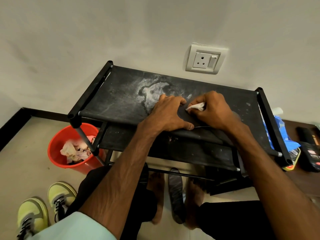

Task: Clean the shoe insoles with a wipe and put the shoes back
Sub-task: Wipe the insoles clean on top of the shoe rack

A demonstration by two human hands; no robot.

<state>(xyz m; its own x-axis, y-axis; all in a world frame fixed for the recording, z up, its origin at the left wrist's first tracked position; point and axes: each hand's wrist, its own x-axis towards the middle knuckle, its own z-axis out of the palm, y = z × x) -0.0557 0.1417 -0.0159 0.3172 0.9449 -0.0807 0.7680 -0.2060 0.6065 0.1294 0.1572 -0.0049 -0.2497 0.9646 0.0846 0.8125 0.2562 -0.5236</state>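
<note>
Head view: insole being wiped atop the shoe rack.
Fingers of the left hand clamp the insole on the top shelf; right hand fingers pinch the wipe. Hard strokes could slide it off the edge.

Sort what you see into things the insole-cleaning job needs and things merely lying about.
Job: left hand, right hand, wipe, held insole, floor insole, yellow shoes, shoe rack, red bin.
Lying about: wall socket, black container.

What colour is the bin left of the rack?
The bin is red, crumpled tissues inside; head view shows it best, beside the shoe rack.
</note>
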